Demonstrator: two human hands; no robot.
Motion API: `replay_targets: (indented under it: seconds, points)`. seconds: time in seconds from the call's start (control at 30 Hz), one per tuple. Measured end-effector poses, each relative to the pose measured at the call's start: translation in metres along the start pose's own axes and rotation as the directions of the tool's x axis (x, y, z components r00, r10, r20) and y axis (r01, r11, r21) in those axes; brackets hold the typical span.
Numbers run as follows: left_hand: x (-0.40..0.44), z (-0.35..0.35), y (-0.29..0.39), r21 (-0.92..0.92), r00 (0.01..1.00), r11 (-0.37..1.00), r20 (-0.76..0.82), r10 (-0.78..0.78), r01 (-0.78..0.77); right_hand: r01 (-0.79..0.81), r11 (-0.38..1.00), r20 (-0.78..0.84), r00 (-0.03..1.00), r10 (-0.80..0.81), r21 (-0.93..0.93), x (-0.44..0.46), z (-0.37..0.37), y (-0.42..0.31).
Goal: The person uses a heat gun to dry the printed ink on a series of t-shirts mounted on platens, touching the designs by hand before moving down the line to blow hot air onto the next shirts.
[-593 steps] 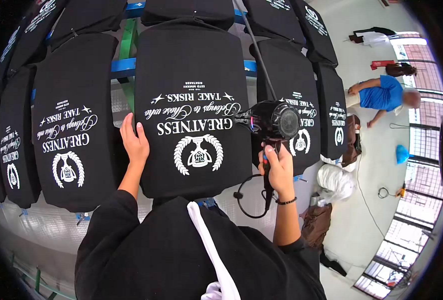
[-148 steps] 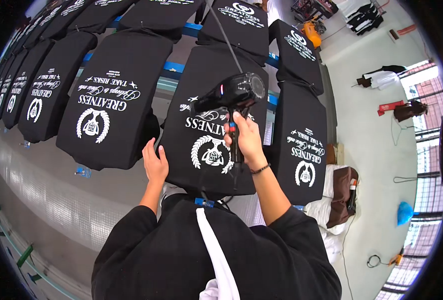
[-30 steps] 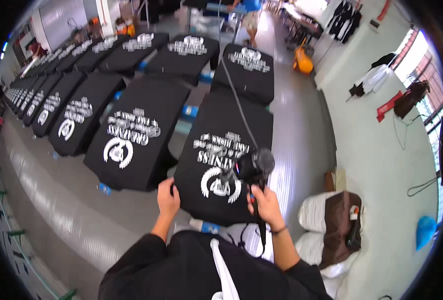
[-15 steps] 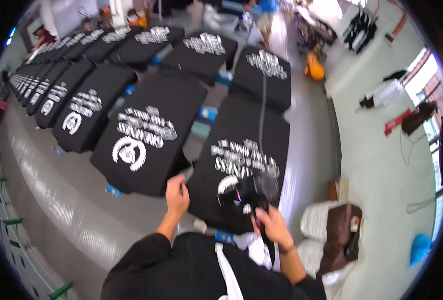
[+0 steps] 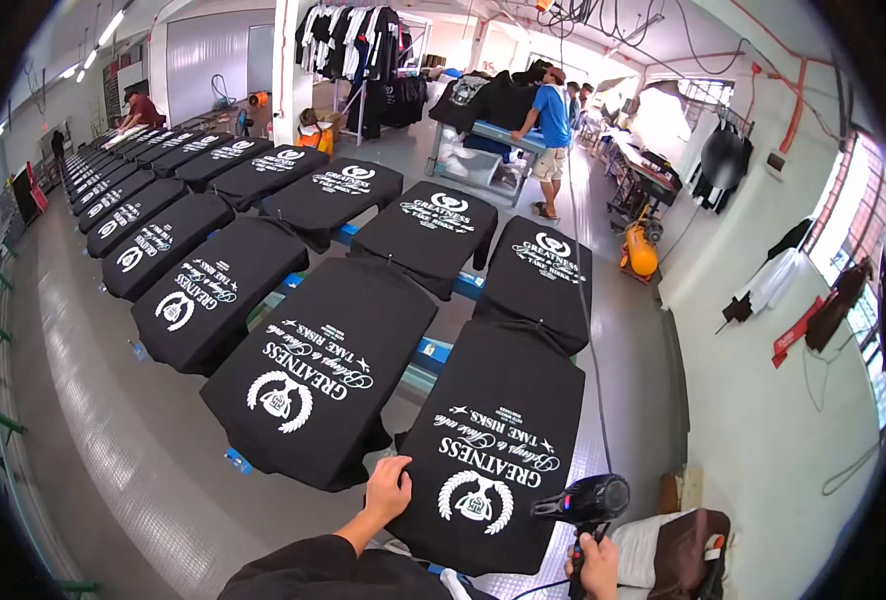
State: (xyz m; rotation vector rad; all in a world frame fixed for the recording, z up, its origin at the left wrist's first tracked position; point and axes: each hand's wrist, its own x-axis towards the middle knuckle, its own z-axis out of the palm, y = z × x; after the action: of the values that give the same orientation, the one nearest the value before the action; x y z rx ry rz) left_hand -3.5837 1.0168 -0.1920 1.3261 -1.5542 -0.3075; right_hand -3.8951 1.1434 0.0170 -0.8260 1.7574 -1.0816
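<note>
In my right hand (image 5: 595, 568) is a black hair dryer (image 5: 585, 499), gripped by its handle. The dryer's nozzle points left over the lower right edge of the nearest right black T-shirt (image 5: 508, 400). This shirt lies flat on a board and has white lettering and a wreath print. At its left edge, my left hand (image 5: 389, 490) has bent fingers, closed on the shirt's edge. Just left of that hand lies another black printed T-shirt (image 5: 353, 300). The dryer's cord hangs below my right hand.
Rows of black T-shirts (image 5: 193, 290) on boards run to the far left. Blue rails (image 5: 433, 352) show between them. A person in a blue shirt (image 5: 551, 115) stands at a table behind. A brown and white bag (image 5: 688, 550) lies at the right. A long cable (image 5: 591, 360) hangs down.
The view has tilted up, showing more of the room. The hair dryer has moved from over the print to the shirt's right edge. My left hand stays at the shirt's left edge.
</note>
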Motion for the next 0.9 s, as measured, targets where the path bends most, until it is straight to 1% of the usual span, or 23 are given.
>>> replay_targets:
  seconds: [0.03,0.1,0.13,0.2,0.23,0.3,0.33,0.37,0.43,0.47,0.53,0.57,0.63,0.67,0.73,0.77,0.83,0.87,0.9]
  points:
    - [0.000,0.002,0.001,-0.002,1.000,1.000,0.003,0.010,-0.010,-0.050,0.998,0.015,0.999,0.050,-0.044,0.005,-0.009,-0.003]
    - [0.000,0.005,0.001,-0.003,1.000,1.000,-0.004,0.013,-0.013,-0.033,0.989,-0.008,0.999,0.034,0.147,0.041,-0.021,0.037]
    - [0.000,0.004,0.003,-0.001,1.000,1.000,-0.003,0.012,-0.012,-0.026,0.989,-0.005,1.000,0.027,0.146,0.055,-0.021,0.040]
    - [0.000,0.000,0.008,0.002,1.000,1.000,-0.014,-0.002,0.002,0.085,0.993,-0.026,0.996,-0.087,-0.087,0.069,-0.018,0.035]
    - [0.001,-0.002,0.009,0.005,1.000,1.000,-0.017,-0.020,0.020,0.092,0.992,-0.023,0.995,-0.094,-0.086,0.072,-0.013,0.028]
    - [-0.002,-0.004,0.004,0.017,0.999,0.999,-0.026,-0.030,0.031,0.018,0.996,-0.027,1.000,-0.015,0.089,0.075,-0.001,0.012]
    - [-0.005,-0.005,0.002,0.029,0.999,0.999,-0.028,-0.044,0.045,0.067,0.996,-0.030,0.997,-0.066,0.052,0.082,0.008,0.010]
    - [-0.007,-0.006,0.000,0.032,0.998,0.998,-0.035,-0.044,0.045,0.099,0.993,0.007,0.995,-0.099,-0.067,0.083,0.016,0.003]
    - [-0.010,-0.010,-0.003,0.053,0.997,0.997,-0.048,-0.060,0.063,0.107,0.988,0.080,0.992,-0.098,-0.108,0.093,0.024,0.001]
    - [-0.011,-0.012,-0.005,0.058,0.997,0.996,-0.052,-0.059,0.062,0.110,0.988,0.085,0.991,-0.101,-0.106,0.097,0.029,-0.001]
    - [-0.015,-0.014,-0.009,0.072,0.994,0.992,-0.039,-0.102,0.105,0.023,0.997,0.158,0.987,-0.035,0.077,0.099,0.044,-0.013]
    - [-0.016,-0.014,-0.010,0.073,0.994,0.992,-0.044,-0.102,0.105,0.013,1.000,0.155,0.988,-0.012,-0.003,0.096,0.053,-0.023]
    - [-0.017,-0.017,-0.012,0.116,0.990,0.985,-0.084,-0.115,0.125,0.108,0.993,0.233,0.968,-0.096,-0.042,0.101,0.064,-0.027]
    - [-0.017,-0.018,-0.013,0.116,0.989,0.985,-0.090,-0.118,0.128,0.112,0.993,0.238,0.966,-0.098,-0.045,0.103,0.069,-0.032]
    - [-0.017,-0.019,-0.012,0.122,0.985,0.981,-0.099,-0.141,0.153,0.002,0.995,0.290,0.956,-0.033,0.104,0.102,0.079,-0.042]
    - [-0.017,-0.019,-0.012,0.120,0.984,0.980,-0.104,-0.146,0.158,0.004,0.995,0.294,0.955,-0.033,0.098,0.102,0.084,-0.041]
    - [-0.015,-0.019,-0.012,0.130,0.983,0.984,-0.148,-0.104,0.124,0.117,0.993,0.363,0.926,-0.103,-0.017,0.106,0.092,-0.035]
    - [-0.014,-0.019,-0.012,0.130,0.983,0.983,-0.151,-0.106,0.126,0.115,0.993,0.402,0.910,-0.102,-0.008,0.109,0.093,-0.031]
    - [-0.014,-0.019,-0.012,0.121,0.983,0.985,-0.152,-0.102,0.121,0.116,0.993,0.404,0.909,-0.103,-0.009,0.107,0.091,-0.031]
